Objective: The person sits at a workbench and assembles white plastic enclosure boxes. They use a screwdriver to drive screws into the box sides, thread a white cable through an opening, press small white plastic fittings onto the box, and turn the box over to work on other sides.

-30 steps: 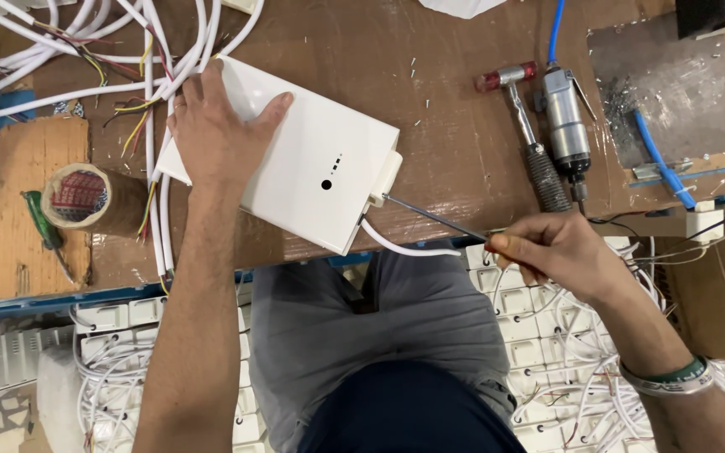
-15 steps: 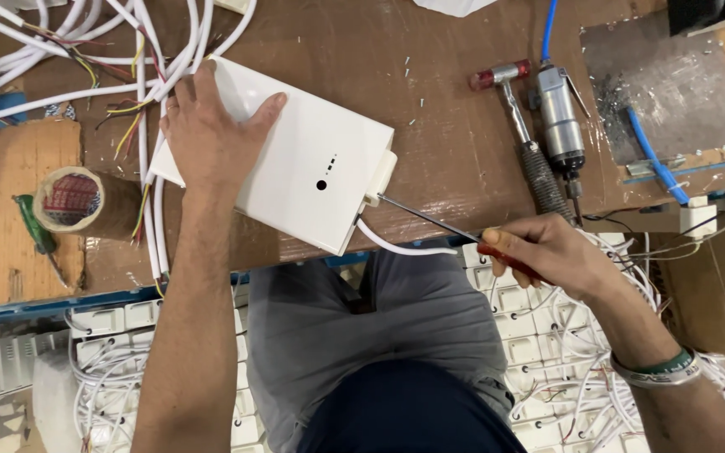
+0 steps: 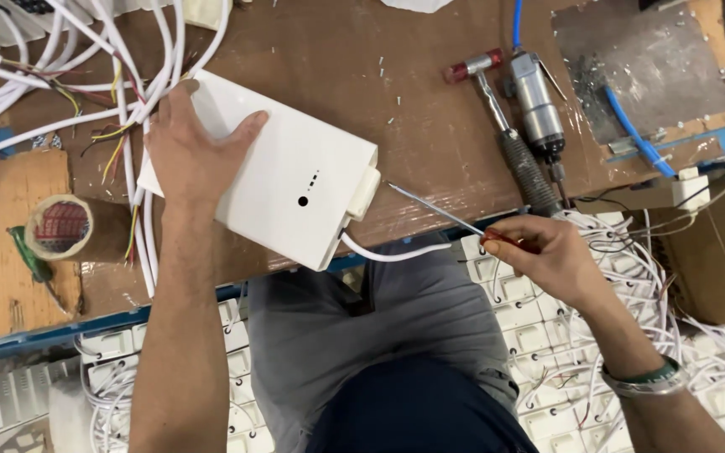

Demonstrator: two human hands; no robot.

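One white box (image 3: pixel 295 189) lay on the brown bench (image 3: pixel 430 109), its short cord (image 3: pixel 392 252) trailing off the near edge. Two hands worked at it: the left hand (image 3: pixel 190 151) pressed flat on the box's far-left end, fingers spread, gripping nothing; the right hand (image 3: pixel 547 252) was closed around one screwdriver (image 3: pixel 446 214). Half a second earlier the tip touched the box's right corner; it now stood just clear of it. Right of the box lay one hammer (image 3: pixel 505 126) and one air tool (image 3: pixel 539 105). Left of the box sat one tape roll (image 3: pixel 65 228), with many white cables (image 3: pixel 86 59) crossing behind the left hand.
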